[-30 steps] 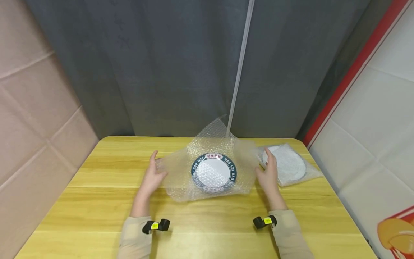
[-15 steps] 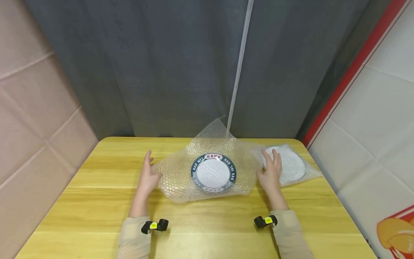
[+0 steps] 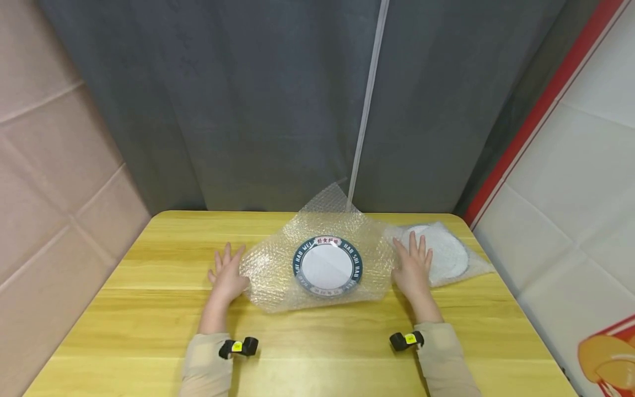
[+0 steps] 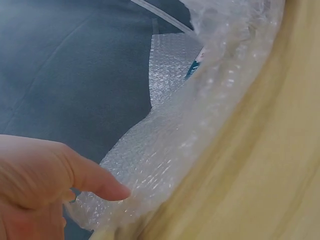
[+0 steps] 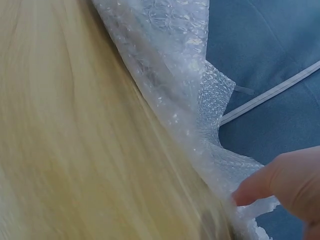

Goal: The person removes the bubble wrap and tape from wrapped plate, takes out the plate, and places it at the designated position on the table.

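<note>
1. Change: the fingers of the left hand point(image 3: 228, 278) are now fanned wide, more than half a second ago; the wrap's edge is met by the thumb.
2. The right hand's point(image 3: 413, 270) fingers are likewise spread wider; no grip is seen.
3. The plate point(image 3: 327, 266) is left in place mid-table, seen at least partly through the bubble wrap point(image 3: 270, 275).
4. Judgement: the sheet's sides are being smoothed outward; whether wrapping or unwrapping is under way cannot be told.
5. A second wrapped plate point(image 3: 448, 256) is left beyond the right hand.
</note>
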A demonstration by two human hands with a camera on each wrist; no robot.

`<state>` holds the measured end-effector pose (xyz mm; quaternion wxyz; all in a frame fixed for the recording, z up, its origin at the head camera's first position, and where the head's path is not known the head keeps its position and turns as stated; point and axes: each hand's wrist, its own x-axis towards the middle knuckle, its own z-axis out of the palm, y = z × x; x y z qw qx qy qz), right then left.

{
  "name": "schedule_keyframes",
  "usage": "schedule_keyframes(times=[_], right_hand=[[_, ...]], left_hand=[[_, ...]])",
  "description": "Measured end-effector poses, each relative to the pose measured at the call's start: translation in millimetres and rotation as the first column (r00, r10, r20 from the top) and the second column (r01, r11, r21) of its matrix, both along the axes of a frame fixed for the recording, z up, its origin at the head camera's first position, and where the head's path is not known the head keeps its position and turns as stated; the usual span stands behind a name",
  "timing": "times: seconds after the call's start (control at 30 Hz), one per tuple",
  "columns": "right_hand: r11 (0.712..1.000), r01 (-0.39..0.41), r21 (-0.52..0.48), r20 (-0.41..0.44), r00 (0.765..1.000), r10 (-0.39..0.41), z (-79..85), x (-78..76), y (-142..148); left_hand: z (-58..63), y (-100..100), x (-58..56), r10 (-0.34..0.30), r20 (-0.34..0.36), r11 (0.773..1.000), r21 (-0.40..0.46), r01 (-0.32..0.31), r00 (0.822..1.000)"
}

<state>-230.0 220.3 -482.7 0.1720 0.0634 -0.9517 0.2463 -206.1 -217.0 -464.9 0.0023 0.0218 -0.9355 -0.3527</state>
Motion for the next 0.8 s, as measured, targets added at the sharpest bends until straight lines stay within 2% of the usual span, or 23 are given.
schedule_keyframes(times=[0.2, 0.43, 0.57, 0.67, 0.8], right_hand=[[0.996, -0.019, 0.083, 0.041, 0.999, 0.016, -0.7, -0.1, 0.1], [0.987, -0.143, 0.079, 0.131, 0.983, 0.132, -0.6, 3.5, -1.0], [0.981, -0.195, 0.003, 0.195, 0.962, 0.191, -0.5, 5.2, -2.6], [0.974, -0.217, -0.058, 0.210, 0.952, 0.224, -0.4, 5.9, -3.8], [0.958, -0.254, -0.136, 0.235, 0.931, 0.280, -0.7, 7.1, -5.7]], left_hand=[[-1.7, 1.9, 0.6, -0.038, -0.011, 0.997, -0.065, 0.037, 0.999], [-6.0, 8.2, 0.1, -0.102, -0.021, 0.984, -0.151, 0.098, 0.995], [-8.6, 12.8, -0.5, -0.185, -0.021, 0.976, -0.124, 0.181, 0.983], [-8.1, 16.7, -0.4, -0.269, -0.010, 0.961, -0.069, 0.267, 0.963], [-5.7, 23.2, 1.4, -0.353, 0.060, 0.936, 0.002, 0.353, 0.934]])
